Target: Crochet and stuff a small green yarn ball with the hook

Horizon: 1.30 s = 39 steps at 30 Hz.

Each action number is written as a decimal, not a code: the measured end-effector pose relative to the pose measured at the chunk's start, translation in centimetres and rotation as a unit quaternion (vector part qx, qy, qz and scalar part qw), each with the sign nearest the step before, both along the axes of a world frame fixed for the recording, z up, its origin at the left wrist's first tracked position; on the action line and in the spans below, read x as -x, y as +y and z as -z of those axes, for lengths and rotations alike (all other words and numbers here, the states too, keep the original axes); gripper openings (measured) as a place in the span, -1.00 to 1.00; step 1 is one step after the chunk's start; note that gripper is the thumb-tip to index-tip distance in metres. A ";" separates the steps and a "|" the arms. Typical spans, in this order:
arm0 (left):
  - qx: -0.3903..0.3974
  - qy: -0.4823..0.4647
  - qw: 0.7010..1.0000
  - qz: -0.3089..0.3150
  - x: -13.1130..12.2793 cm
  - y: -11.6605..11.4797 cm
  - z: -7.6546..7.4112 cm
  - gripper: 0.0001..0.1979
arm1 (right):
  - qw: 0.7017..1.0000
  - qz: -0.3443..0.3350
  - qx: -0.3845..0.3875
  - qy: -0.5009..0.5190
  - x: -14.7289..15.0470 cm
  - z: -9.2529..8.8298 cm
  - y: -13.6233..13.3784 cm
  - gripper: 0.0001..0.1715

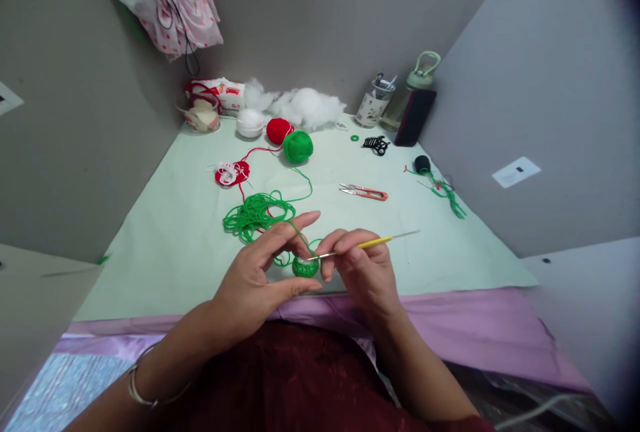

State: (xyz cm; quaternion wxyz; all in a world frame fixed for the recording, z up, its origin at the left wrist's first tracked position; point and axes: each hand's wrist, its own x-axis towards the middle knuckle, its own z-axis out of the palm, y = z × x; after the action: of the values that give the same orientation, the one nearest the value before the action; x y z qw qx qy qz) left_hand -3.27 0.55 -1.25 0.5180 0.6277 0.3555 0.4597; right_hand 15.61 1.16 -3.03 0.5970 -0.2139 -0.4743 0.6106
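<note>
My left hand (pixel 260 272) pinches a small green crocheted piece (pixel 305 267) between thumb and fingers, with green yarn running over its index finger. My right hand (pixel 361 269) grips a crochet hook with a yellow handle (pixel 373 243); the hook's tip is at the green piece. Both hands hover over the near edge of the pale green table cover (pixel 450 245). A loose tangle of green yarn (pixel 257 213) lies just beyond the left hand, and a strand leads back to a green yarn ball (pixel 299 147).
At the back are a red yarn ball (pixel 279 129), a white ball (pixel 249 123), white stuffing (pixel 305 105), a red-and-white crocheted piece (pixel 233 173), orange snips (pixel 365 192), a jar of tools (pixel 375 102), a water bottle (pixel 417 89) and a dark-and-green small piece (pixel 433 175).
</note>
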 end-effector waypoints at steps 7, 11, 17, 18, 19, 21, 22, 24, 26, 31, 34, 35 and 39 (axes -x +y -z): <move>-0.016 0.026 0.999 0.024 0.3 0.5 -0.3 -0.31 | 0.998 -0.031 -0.018 -0.052 -1.2 0.1 0.2 -0.76; -0.031 0.046 0.997 0.044 0.5 0.8 -0.4 -0.35 | 0.994 -0.034 -0.065 -0.086 -1.8 -0.2 0.4 -0.78; -0.036 0.064 0.996 0.057 0.8 1.0 -0.4 -0.37 | 0.985 -0.075 -0.107 -0.117 -2.6 -1.3 1.0 -0.78; -0.034 0.067 0.995 0.062 0.8 1.0 -0.5 -0.38 | 0.983 -0.084 -0.107 -0.120 -2.7 -1.5 1.1 -0.78; -0.033 0.069 0.995 0.066 0.8 1.1 -0.5 -0.38 | 0.982 -0.093 -0.107 -0.123 -2.8 -1.6 1.3 -0.78; -0.031 0.073 0.994 0.073 0.8 1.3 -0.7 -0.39 | 0.980 -0.102 -0.108 -0.129 -2.9 -1.9 1.5 -0.78; -0.029 0.075 0.994 0.074 0.8 1.3 -0.8 -0.39 | 0.980 -0.104 -0.109 -0.133 -2.9 -2.0 1.7 -0.77; -0.025 0.080 0.994 0.075 0.7 1.5 -1.1 -0.39 | 0.979 -0.103 -0.108 -0.141 -2.9 -2.0 1.9 -0.76; -0.025 0.087 0.993 0.078 0.7 1.6 -1.2 -0.39 | 0.978 -0.103 -0.108 -0.149 -3.0 -2.0 1.9 -0.76; -0.040 0.096 0.992 0.073 0.8 1.7 -1.2 -0.40 | 0.974 -0.095 -0.108 -0.174 -3.1 -2.2 1.8 -0.77; -0.046 0.101 0.991 0.073 0.8 1.8 -1.1 -0.52 | 0.969 -0.094 -0.107 -0.200 -3.3 -2.5 1.7 -0.75; -0.048 0.103 0.991 0.076 0.9 1.8 -1.1 -0.60 | 0.967 -0.095 -0.109 -0.210 -3.4 -2.7 1.7 -0.75; -0.046 0.122 0.987 0.096 1.0 1.9 -1.2 -0.83 | 0.952 -0.117 -0.130 -0.253 -3.7 -3.2 2.0 -0.73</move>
State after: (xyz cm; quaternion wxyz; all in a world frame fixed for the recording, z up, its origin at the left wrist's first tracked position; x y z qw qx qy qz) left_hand -4.24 2.49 -0.02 0.4830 0.7334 0.3328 0.3436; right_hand 19.26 3.12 0.21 0.4045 -0.2257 -0.7066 0.5349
